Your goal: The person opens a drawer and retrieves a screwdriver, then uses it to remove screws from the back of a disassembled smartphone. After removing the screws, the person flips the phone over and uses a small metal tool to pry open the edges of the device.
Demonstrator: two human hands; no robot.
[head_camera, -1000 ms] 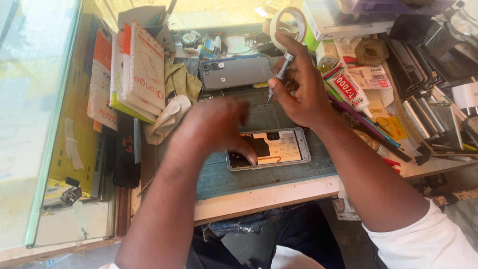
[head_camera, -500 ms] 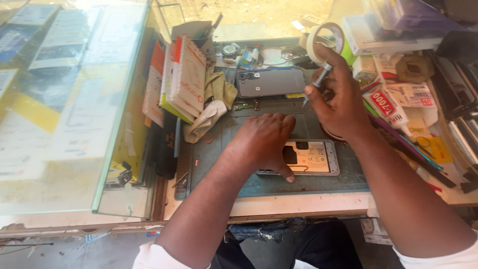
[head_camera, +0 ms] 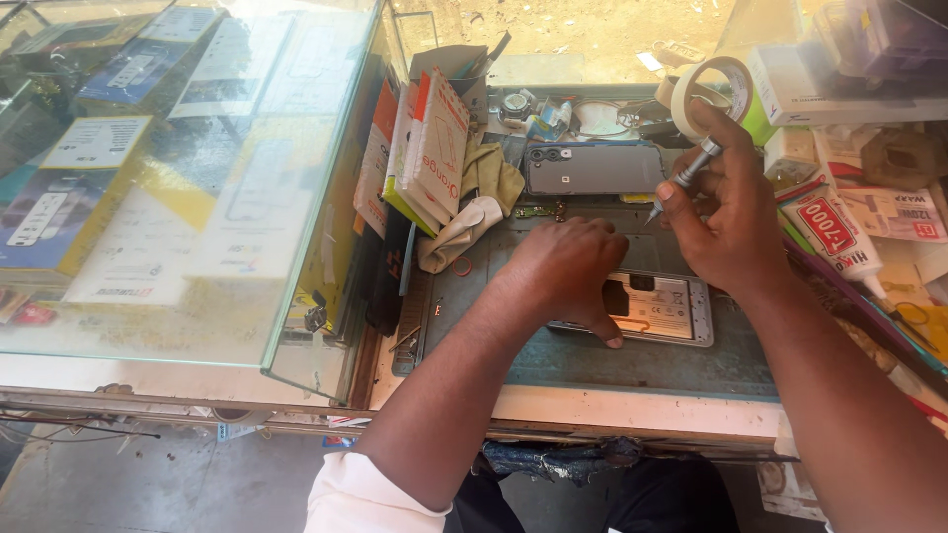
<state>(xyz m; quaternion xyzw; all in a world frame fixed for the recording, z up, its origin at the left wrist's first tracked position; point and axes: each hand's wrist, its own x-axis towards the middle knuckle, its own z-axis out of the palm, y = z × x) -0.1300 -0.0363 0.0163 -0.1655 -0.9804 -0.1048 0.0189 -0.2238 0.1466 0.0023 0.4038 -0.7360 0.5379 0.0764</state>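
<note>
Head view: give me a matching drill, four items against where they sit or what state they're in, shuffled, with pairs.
Things:
1. opened phone
2. screwdriver
3. grey back cover
4. tape roll

Places or states:
A. lying flat at the far side of the mat, camera cutouts to the left
B. standing on edge behind the right hand
C. pinned on the mat under the left hand
D. held in the right hand's fingers, tip down

Pairs: 1-C, 2-D, 3-A, 4-B
</note>
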